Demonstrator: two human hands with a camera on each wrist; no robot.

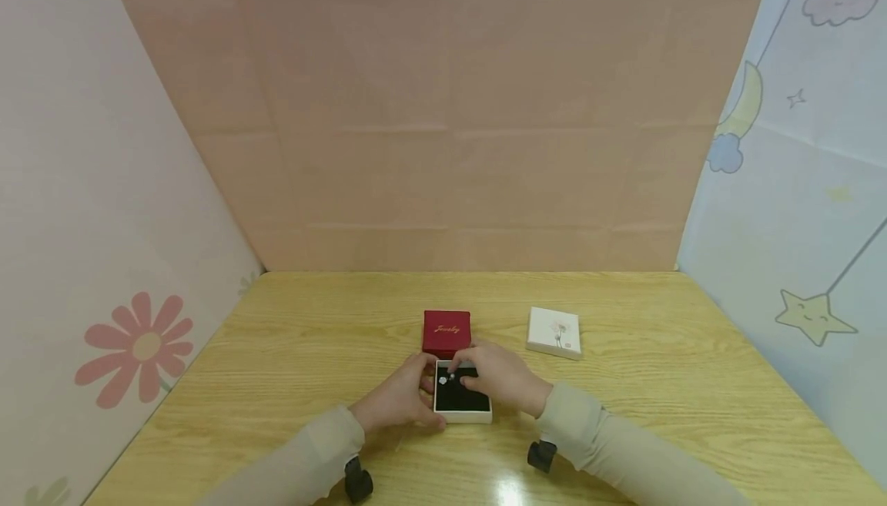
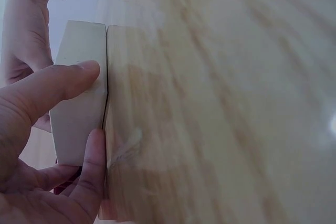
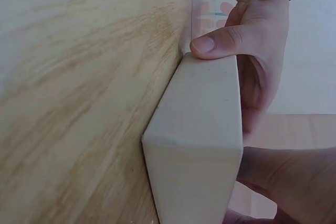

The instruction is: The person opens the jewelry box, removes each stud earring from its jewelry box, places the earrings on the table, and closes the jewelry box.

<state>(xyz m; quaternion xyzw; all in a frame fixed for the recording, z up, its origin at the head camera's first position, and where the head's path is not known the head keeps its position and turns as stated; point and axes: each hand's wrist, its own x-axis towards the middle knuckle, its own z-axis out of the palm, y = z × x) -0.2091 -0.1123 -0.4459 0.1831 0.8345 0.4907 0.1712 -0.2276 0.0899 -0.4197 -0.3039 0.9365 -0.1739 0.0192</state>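
Observation:
A small white jewelry box lies uncovered on the table, lined with a black pad. My left hand grips its left side; in the left wrist view the thumb presses the front wall and other fingers curl at the side. Near the pad's upper left corner sits a shiny piece of jewelry, with another small shiny bit beside it. Over the box reaches my right hand, its index fingertip at that bit. Whether it pinches anything is too small to tell; the box wall hides the fingertips in the right wrist view.
Just behind the white box stands a red box with gold lettering. A white lid-like square with a flower print lies farther right on the wooden table. Cloth walls border the table at the back and sides.

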